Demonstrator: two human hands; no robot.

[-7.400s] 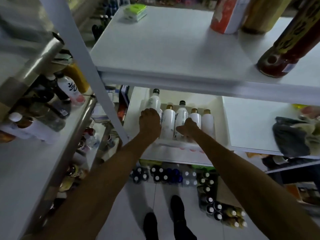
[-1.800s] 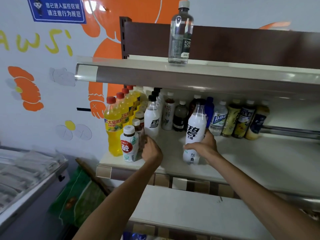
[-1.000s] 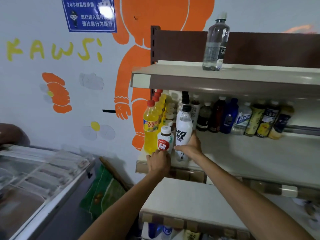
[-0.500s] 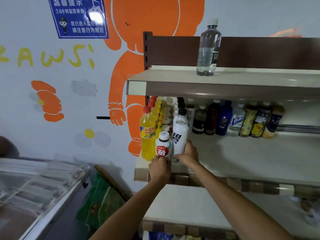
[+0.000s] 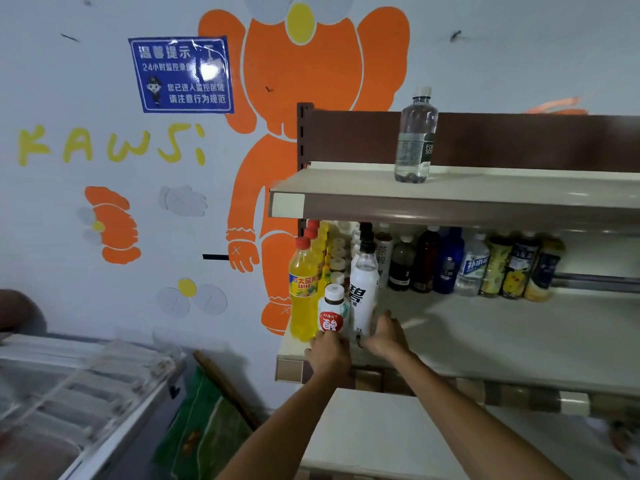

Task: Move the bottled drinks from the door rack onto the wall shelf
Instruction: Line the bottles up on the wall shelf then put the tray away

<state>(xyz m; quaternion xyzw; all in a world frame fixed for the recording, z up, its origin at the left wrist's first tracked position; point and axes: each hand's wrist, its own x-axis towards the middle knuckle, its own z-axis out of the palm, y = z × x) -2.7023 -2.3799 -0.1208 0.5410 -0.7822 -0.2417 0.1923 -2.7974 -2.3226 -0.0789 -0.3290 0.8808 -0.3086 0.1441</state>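
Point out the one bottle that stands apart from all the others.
The clear water bottle with the white cap: it stands alone on the upper shelf, while the rest stand on the shelf below.

My left forearm (image 5: 287, 420) and my right forearm (image 5: 460, 410) were bare along all that showed, from the near edge up to the wrists, both long and lean, narrowing toward the hands. My left hand (image 5: 327, 355) was bare as well, showing its rounded back and knuckles (the fingers were hidden from me). My right hand (image 5: 384, 336) was bare too, broad across the back, its fingertips smeared by blur.
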